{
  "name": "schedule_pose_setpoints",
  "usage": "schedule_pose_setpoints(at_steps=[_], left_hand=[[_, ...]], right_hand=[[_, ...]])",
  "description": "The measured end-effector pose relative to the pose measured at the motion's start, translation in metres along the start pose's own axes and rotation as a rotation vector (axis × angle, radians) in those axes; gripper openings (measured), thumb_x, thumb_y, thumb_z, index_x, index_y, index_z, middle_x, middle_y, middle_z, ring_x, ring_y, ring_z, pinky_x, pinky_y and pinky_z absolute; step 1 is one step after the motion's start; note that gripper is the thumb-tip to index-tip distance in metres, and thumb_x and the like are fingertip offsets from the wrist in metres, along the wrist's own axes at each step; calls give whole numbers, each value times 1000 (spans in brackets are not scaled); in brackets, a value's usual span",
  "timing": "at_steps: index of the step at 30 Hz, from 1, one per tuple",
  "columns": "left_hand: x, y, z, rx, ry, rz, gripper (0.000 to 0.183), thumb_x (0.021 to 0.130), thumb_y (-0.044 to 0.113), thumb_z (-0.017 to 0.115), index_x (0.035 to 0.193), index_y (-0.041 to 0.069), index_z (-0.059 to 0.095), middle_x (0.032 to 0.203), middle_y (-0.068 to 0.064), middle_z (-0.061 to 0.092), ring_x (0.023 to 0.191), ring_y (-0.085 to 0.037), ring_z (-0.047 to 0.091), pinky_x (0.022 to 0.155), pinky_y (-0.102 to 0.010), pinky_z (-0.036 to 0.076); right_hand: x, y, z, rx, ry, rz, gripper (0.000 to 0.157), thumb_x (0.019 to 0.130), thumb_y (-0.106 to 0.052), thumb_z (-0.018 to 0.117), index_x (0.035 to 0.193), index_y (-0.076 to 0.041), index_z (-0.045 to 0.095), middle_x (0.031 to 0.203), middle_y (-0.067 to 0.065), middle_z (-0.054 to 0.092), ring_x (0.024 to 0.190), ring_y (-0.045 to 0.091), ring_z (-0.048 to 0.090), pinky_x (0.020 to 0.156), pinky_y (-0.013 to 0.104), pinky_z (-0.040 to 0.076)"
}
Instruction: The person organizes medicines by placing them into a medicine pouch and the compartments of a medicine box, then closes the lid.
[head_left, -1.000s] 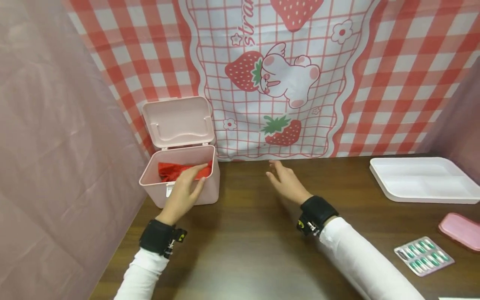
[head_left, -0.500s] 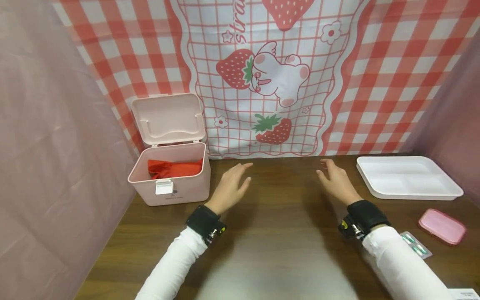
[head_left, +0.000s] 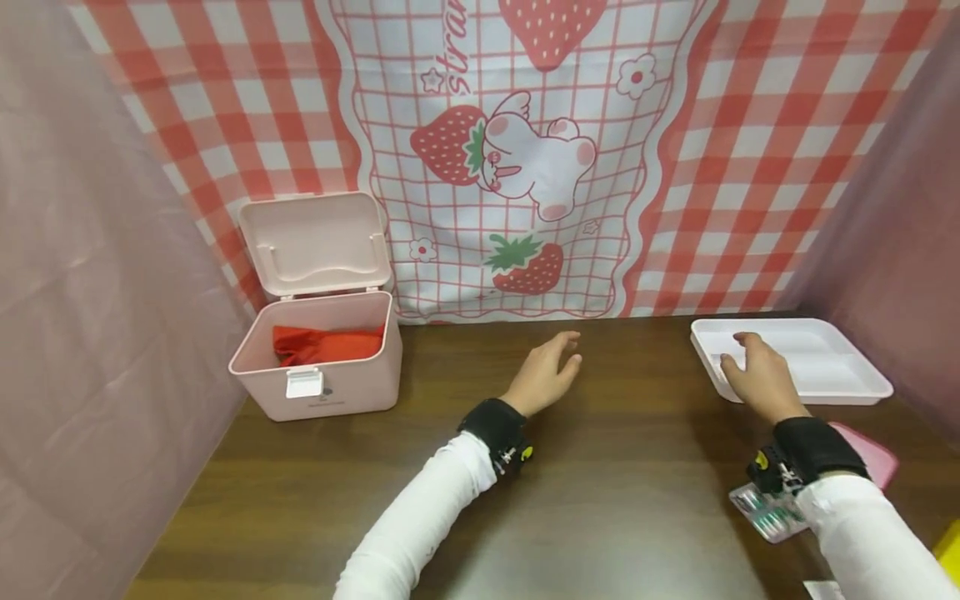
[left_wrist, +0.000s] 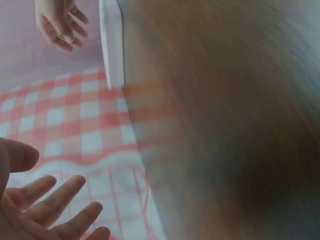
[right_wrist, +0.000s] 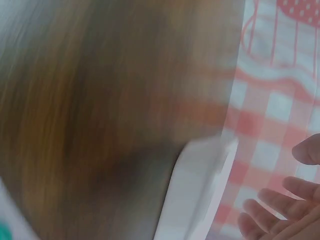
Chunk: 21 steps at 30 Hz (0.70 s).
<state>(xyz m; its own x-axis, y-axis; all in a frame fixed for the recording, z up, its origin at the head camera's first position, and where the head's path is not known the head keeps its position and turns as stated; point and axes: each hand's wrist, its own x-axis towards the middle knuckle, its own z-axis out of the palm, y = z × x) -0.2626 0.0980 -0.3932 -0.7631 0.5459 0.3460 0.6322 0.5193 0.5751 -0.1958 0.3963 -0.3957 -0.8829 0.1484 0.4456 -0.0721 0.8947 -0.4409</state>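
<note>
Currently I see the right hand point(head_left: 765, 379) at the right, thumb and fingers apart and lightly bent, across the left end of a white rectangular divided tray point(head_left: 832, 367). That tray lies far right on the brown wooden desk point(head_left: 570, 508); I cannot tell how high the hand sits above it. My left hand point(head_left: 543, 375), its thumb and fingers also apart, is over the middle of the desk, between the tray and a pale pink plastic box point(head_left: 356, 389) at the far left. The box's lid stands up, with red material point(head_left: 330, 346) inside. Near right, a silver blister pack of green-and-white capsules point(head_left: 768, 518) and a pink rounded case point(head_left: 873, 458) are partly hidden by the right arm.
</note>
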Motion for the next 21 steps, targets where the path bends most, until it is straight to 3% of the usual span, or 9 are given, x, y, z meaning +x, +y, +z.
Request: schedule_pose_setpoints(at_steps=[7, 11, 16, 21], left_hand=[[24, 19, 40, -28, 29, -61, 36, 94, 18, 48, 127, 6, 47, 118, -9, 63, 110, -19, 58, 92, -25, 45], [36, 30, 66, -37, 29, -108, 36, 92, 19, 49, 126, 7, 48, 113, -8, 65, 106, -16, 60, 89, -21, 46], [50, 46, 94, -44, 4, -166, 36, 91, 22, 51, 125, 10, 50, 109, -3, 66, 102, -11, 61, 86, -16, 45], [60, 62, 113, -30, -53, -201, 38, 91, 24, 51, 127, 12, 48, 113, -1, 65, 104, -8, 60, 85, -16, 45]], right_hand=[[-1, 40, -21, -72, -47, 116, 47, 84, -10, 48, 113, 26, 36, 106, 47, 37, 98, 60, 34, 84, 64, 27], [-5, 67, -35, -130, -80, 184, 53, 82, -14, 50, 112, 27, 34, 107, 49, 34, 97, 63, 31, 79, 66, 27], [-11, 96, -49, -193, -131, 262, 56, 80, -18, 52, 107, 27, 34, 102, 49, 34, 90, 65, 33, 68, 68, 32], [-17, 113, -56, -200, -235, 350, 61, 82, -20, 48, 107, 31, 26, 102, 50, 25, 92, 67, 27, 73, 68, 28]])
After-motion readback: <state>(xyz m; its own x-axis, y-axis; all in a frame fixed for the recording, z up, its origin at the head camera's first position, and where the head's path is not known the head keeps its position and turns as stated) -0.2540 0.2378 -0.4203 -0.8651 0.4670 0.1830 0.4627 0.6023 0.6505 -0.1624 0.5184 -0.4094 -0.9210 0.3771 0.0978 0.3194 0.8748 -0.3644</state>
